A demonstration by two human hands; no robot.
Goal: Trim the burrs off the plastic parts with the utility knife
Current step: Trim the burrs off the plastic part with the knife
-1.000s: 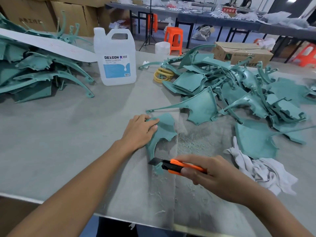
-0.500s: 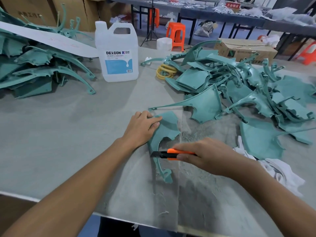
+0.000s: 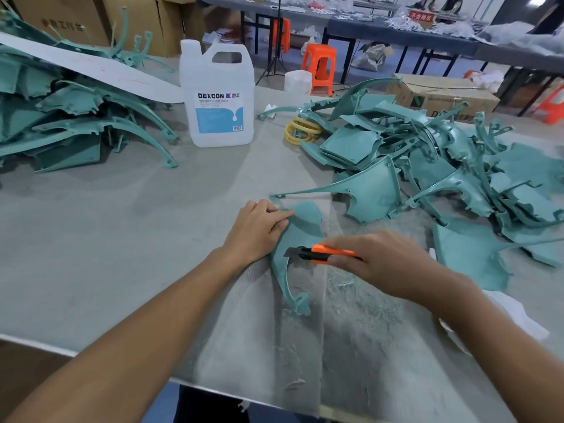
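We saw a teal curved plastic part point(image 3: 302, 227) lying flat on the grey surface point(image 3: 122, 239), not far from the middle of its front edge. The left hand point(image 3: 259, 230) rested on the upper left end of this part, and its fingers point(image 3: 274, 219) were rather straight and pressed it down. The right hand point(image 3: 384, 264) gripped an orange utility knife with a black tip point(image 3: 323, 253). Its fingers were curled around the handle. The short blade pointed to the left and met the part at its narrow middle. The thin leg of the part ran toward the front edge and ended in a small hook.

Thin teal shavings point(image 3: 360, 303) lay on the surface in front of the right hand. A big heap of teal plastic parts point(image 3: 442, 166) covered the right side of the surface. A second heap of the same parts point(image 3: 61, 117) lay at the far left corner, under a long white strip point(image 3: 91, 68). Between the heaps, near the far edge, stood a white translucent plastic jug with a blue label point(image 3: 217, 99). A coil of yellow tube point(image 3: 300, 131) lay just beside the right heap. A white crumpled cloth point(image 3: 515, 312) lay at the right, partly hidden behind the right forearm.
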